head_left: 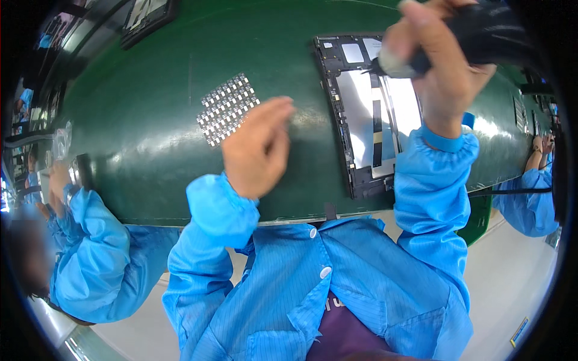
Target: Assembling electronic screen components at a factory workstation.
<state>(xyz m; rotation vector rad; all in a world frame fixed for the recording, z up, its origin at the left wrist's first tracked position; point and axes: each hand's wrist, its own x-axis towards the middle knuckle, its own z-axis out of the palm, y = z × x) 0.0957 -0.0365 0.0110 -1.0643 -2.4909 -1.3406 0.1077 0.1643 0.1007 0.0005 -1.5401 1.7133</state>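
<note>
My right hand [445,66] is wrapped round a thick black electric screwdriver [481,36], partly blurred. Its thin tip points left over the upper part of an opened tablet [355,159]. The tablet lies on the green table with its inside up: silver plates, a dark frame and a black flat cable [377,129] down the middle. My right hand and sleeve cover its right side. To the left, my left hand [256,150] hovers by the lower right edge of a sheet of small black-and-white parts [229,108]. Its fingers are stretched out, and I see nothing in them.
Another dark tablet-like device [146,21] lies at the far left of the green table [156,138]. Co-workers in blue sleeves sit at the left [96,246] and right [530,201]. A blue band [442,141] circles my right wrist.
</note>
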